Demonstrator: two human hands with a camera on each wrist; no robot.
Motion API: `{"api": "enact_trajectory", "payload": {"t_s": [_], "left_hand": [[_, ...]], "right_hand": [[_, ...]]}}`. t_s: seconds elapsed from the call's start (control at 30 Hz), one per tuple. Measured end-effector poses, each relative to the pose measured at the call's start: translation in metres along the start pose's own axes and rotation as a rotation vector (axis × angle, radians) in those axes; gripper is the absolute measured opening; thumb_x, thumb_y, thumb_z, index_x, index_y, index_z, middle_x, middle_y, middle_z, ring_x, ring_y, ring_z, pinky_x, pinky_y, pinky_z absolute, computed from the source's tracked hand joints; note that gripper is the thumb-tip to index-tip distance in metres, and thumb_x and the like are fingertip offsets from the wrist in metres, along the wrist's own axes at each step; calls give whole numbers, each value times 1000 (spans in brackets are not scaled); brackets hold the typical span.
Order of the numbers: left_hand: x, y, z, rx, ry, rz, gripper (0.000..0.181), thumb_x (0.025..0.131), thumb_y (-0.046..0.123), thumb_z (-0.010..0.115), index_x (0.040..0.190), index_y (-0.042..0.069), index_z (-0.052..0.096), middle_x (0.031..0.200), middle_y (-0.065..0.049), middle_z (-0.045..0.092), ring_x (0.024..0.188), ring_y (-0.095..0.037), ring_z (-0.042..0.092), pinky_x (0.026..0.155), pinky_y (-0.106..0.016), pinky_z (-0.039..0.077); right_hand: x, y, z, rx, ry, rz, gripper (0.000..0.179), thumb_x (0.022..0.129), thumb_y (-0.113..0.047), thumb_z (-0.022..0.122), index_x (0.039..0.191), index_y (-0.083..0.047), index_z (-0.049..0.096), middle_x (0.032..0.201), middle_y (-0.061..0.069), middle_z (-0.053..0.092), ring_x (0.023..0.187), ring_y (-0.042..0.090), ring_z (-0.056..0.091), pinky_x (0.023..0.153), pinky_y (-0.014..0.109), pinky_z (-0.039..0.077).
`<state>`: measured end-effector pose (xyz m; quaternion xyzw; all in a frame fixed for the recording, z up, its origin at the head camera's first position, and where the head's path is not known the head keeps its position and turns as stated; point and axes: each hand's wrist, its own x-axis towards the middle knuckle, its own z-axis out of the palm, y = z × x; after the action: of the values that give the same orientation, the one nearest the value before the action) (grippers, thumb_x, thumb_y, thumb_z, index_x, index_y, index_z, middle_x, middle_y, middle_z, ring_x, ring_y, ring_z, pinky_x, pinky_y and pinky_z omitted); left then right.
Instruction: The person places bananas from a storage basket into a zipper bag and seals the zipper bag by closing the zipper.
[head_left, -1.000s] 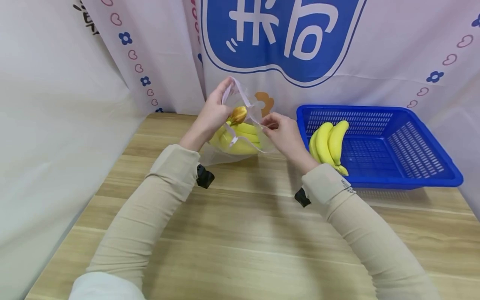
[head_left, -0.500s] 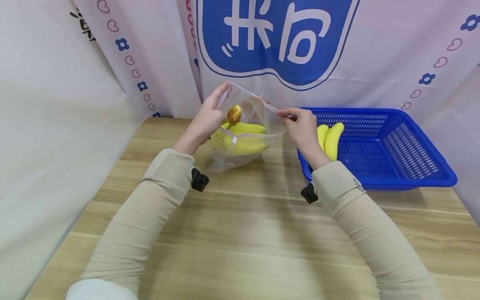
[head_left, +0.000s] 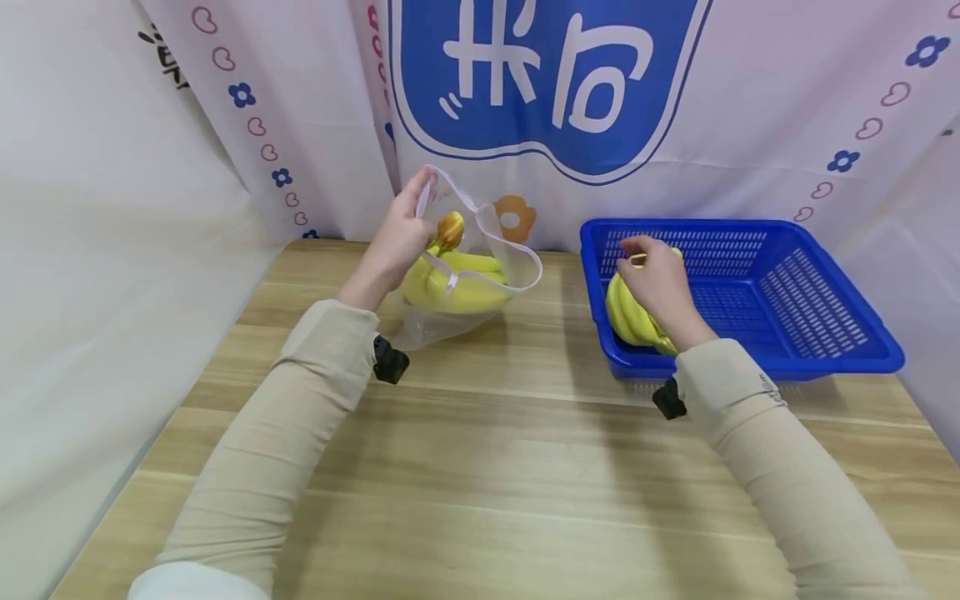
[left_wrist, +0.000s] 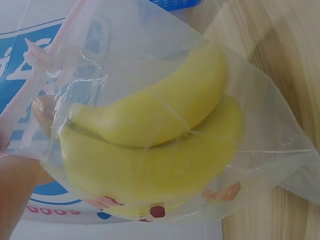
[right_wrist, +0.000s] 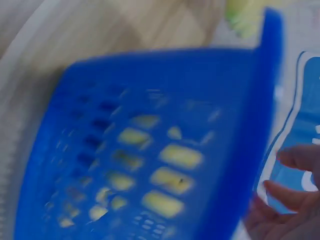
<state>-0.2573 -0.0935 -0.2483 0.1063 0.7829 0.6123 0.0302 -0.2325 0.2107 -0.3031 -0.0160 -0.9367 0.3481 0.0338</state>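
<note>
My left hand (head_left: 393, 246) grips the pink-edged rim of a clear plastic zip bag (head_left: 422, 327). The bag stands on the table with its mouth agape. Inside it lies a bunch of yellow bananas (left_wrist: 165, 117), stem end toward my left hand. Over the left end of a blue plastic basket (head_left: 757, 367) hangs my right hand (head_left: 662, 287), above a second banana bunch (head_left: 628, 315). The right wrist view shows the right hand's fingers (right_wrist: 287, 195) spread and bent, with nothing between them. That bunch appears only through the basket's slots there.
The wooden table (head_left: 480, 467) reaches back to a printed cloth backdrop (head_left: 517, 183) close behind the bag and basket. White cloth (head_left: 112, 275) lines the left side. The basket's near rim stands up in front of the second bunch.
My right hand has let go of the bag's rim and moved right over the basket. The bag's right side has sagged inward. My left hand keeps its grip, shifted slightly left.
</note>
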Motion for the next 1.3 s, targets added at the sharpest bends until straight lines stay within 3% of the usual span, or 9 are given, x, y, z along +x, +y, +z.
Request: {"api": "enact_trajectory", "payload": {"t_s": [0.13,0.23,0.5,0.6,0.7,0.83,0.97,1.2,1.3], "left_hand": [[0,-1,-2,1,14,-14,88,75,-17,33,155,12,8,163,-2,8,150,-18,7,124,-34,9],[0,-1,-2,-7,21,-21,88,75,-17,33,155,12,7,163,-1,6,150,-18,6,124,-34,10],[-1,-1,-5,8,28,-40,88,77,-16,33,155,15,5,163,2,4,151,-18,4,124,-36,8],[-1,-2,-6,19,33,-46,88,78,-15,34,155,16,5,163,2,4,151,-18,4,124,-37,8],[-1,-2,-6,22,38,-49,88,78,-15,35,155,16,5,163,2,4,151,-19,4,124,-38,9],[-1,-2,-7,20,40,-52,89,78,-15,35,155,17,5,163,3,4,151,-19,4,124,-38,12],[-1,-3,-7,12,39,-49,89,77,-16,35,155,16,5,163,3,4,151,-18,5,124,-35,12],[0,-3,-8,14,37,-47,89,78,-16,35,155,15,4,163,2,2,151,-17,4,124,-35,8],[0,-4,-8,18,34,-51,89,78,-16,35,155,15,4,163,3,2,151,-17,3,124,-35,8]], "right_hand": [[-4,19,-5,-177,-140,134,63,96,-29,49,139,15,33,142,39,32,121,49,44,98,57,44],[-9,30,-5,-244,-257,218,81,94,-42,52,139,20,24,137,43,31,109,47,47,89,55,47],[-19,45,-1,-247,-436,321,111,89,-46,56,140,18,-19,118,36,44,107,44,47,95,57,42],[-19,48,-1,-228,-458,337,110,91,-43,55,139,16,-25,116,34,44,108,44,46,97,57,41],[-18,50,-2,-229,-478,337,108,92,-42,52,137,19,-24,126,40,39,119,49,41,104,59,36],[-17,51,-3,-228,-480,321,105,92,-41,51,137,22,-21,128,41,38,120,49,41,104,58,37],[-15,53,-2,-213,-436,297,103,90,-40,54,141,19,-14,112,31,45,101,41,48,87,51,46],[-10,56,-5,-181,-232,243,86,87,-45,59,141,11,21,115,29,50,96,37,50,75,46,45],[-9,56,-5,-149,-177,230,87,87,-50,58,142,8,25,122,29,50,98,37,50,74,43,45]]}}
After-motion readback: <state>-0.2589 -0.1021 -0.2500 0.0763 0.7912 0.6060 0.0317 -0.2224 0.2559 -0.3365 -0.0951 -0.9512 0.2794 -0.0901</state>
